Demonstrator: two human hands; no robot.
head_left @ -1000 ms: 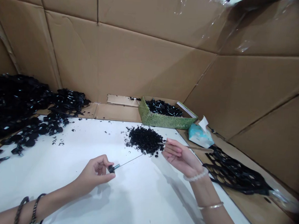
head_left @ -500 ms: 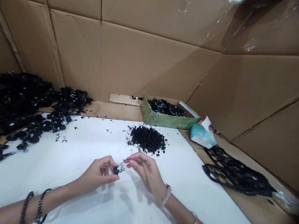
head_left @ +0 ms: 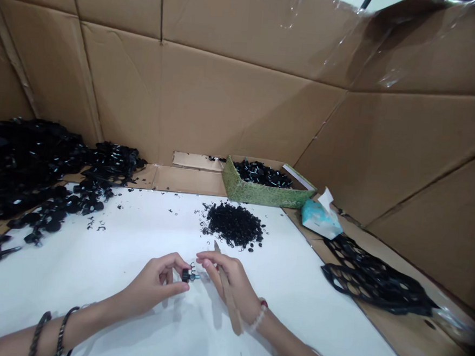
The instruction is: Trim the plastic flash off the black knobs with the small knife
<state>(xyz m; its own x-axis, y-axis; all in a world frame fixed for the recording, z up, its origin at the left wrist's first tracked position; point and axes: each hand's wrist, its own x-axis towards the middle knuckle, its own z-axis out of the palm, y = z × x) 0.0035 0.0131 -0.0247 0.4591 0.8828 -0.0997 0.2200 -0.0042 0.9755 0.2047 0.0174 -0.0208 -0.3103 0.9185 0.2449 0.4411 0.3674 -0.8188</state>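
Observation:
My left hand (head_left: 153,280) is shut on a small black plastic part with a short metal shaft (head_left: 189,275), held between thumb and fingertips. A tiny black wire ring (head_left: 193,265) sits at the part's top edge. My right hand (head_left: 230,280) grips a thin wooden stick (head_left: 226,288), whose pointed tip rises past the fingers and whose lower end reaches toward the sheet. The fingertips of my right hand are close beside the black part. A heap of tiny black rings (head_left: 233,225) lies beyond both hands on the white sheet (head_left: 105,255).
A green patterned box (head_left: 263,195) holds black parts. A large heap of black moulded parts (head_left: 30,174) spreads at the left. A blue tissue box (head_left: 320,219) and a black lattice moulding runner (head_left: 377,280) lie right. Cardboard walls (head_left: 226,101) surround the sheet.
My right hand has moved left from beside the ring heap to the black part, with the stick turned to point away from me. The long thin wire at the part is gone; a small ring shows there.

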